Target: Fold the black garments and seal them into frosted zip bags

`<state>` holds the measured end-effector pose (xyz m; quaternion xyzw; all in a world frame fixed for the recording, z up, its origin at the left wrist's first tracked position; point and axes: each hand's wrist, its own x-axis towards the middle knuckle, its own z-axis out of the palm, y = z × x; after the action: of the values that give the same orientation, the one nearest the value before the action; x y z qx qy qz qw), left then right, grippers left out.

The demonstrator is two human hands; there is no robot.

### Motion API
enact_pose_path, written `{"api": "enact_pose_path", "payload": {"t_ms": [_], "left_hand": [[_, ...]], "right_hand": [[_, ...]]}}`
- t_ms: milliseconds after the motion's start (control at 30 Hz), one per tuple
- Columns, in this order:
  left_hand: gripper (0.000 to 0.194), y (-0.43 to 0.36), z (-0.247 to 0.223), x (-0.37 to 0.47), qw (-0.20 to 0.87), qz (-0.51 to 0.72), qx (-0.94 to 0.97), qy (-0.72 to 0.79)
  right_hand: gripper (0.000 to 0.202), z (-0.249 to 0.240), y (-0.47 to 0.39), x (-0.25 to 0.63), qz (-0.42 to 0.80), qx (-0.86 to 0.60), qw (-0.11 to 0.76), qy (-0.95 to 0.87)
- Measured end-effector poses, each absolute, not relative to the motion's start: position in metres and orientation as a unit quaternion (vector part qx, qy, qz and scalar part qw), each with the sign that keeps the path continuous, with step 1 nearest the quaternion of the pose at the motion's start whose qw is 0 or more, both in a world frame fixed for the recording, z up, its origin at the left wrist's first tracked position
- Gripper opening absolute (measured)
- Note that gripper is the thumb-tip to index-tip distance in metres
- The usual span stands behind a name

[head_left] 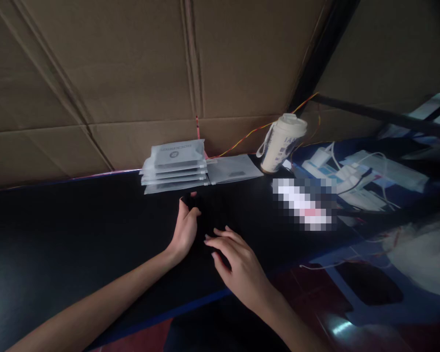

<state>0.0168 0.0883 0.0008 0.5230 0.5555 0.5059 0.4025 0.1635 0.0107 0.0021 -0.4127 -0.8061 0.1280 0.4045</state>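
Observation:
Above the black table, my left hand (185,227) is closed, its thumb and a fingertip against something dark that blends into the tabletop; I cannot make out its shape. To its right, my right hand (236,259) has its fingers apart and slightly bent, palm down, close to the same dark area. Whether its fingertips touch anything there is unclear. Beyond both hands lies a stack of frosted zip bags (174,164) with printing on the top one. A flat frosted bag (234,168) lies against the stack's right side.
A white lidded cup (283,144) with a strap stands at the back right, near a red-yellow wire. Right of it are white plugs and cables (346,173). A blurred-out patch (304,204) covers something on the table. Cardboard (132,73) rises behind; a blue stool (366,293) stands lower right.

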Motion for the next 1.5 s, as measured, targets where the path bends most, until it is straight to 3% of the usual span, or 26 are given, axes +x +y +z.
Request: {"api": "enact_pose_path", "payload": {"t_ms": [67, 133, 200, 267, 400, 567, 700, 800, 933, 1100, 1300, 1500], "left_hand": [[0.049, 0.091, 0.006, 0.014, 0.342, 0.525, 0.574, 0.527], [0.051, 0.093, 0.013, 0.009, 0.211, 0.527, 0.669, 0.480], [0.042, 0.094, 0.020, 0.005, 0.074, 0.473, 0.770, 0.422], [0.031, 0.094, 0.024, 0.002, 0.017, 0.369, 0.859, 0.355], [0.029, 0.095, 0.022, -0.002, 0.074, 0.221, 0.927, 0.293], [0.039, 0.088, 0.014, -0.014, 0.091, 0.172, 0.930, 0.311], [0.042, 0.080, 0.007, -0.018, 0.073, 0.156, 0.929, 0.327], [0.043, 0.076, 0.004, -0.014, 0.062, 0.164, 0.919, 0.354], [0.042, 0.071, 0.001, -0.010, 0.046, 0.175, 0.907, 0.381], [0.047, 0.066, 0.000, -0.009, 0.045, 0.195, 0.896, 0.396], [0.052, 0.065, 0.002, -0.011, 0.064, 0.220, 0.878, 0.420], [0.049, 0.063, 0.004, -0.012, 0.103, 0.263, 0.862, 0.421]], "right_hand": [[0.033, 0.001, 0.011, 0.164, 0.134, -0.403, 0.396, -0.814], [0.033, 0.001, 0.011, 0.165, 0.138, -0.400, 0.395, -0.815], [0.034, 0.002, 0.011, 0.166, 0.141, -0.399, 0.395, -0.815], [0.035, 0.003, 0.011, 0.166, 0.146, -0.400, 0.393, -0.815], [0.035, 0.006, 0.010, 0.171, 0.171, -0.397, 0.379, -0.818], [0.023, 0.013, 0.012, 0.186, 0.234, -0.382, 0.359, -0.819], [0.008, 0.014, 0.019, 0.196, 0.212, -0.450, 0.414, -0.762], [0.022, 0.010, 0.024, 0.198, 0.149, -0.550, 0.414, -0.710], [0.048, 0.007, 0.030, 0.193, 0.116, -0.640, 0.323, -0.688], [0.047, 0.014, 0.036, 0.187, 0.170, -0.667, 0.267, -0.674], [0.034, 0.021, 0.039, 0.173, 0.404, -0.612, 0.353, -0.581], [0.063, 0.019, 0.033, 0.155, 0.417, -0.556, 0.449, -0.562]]}}
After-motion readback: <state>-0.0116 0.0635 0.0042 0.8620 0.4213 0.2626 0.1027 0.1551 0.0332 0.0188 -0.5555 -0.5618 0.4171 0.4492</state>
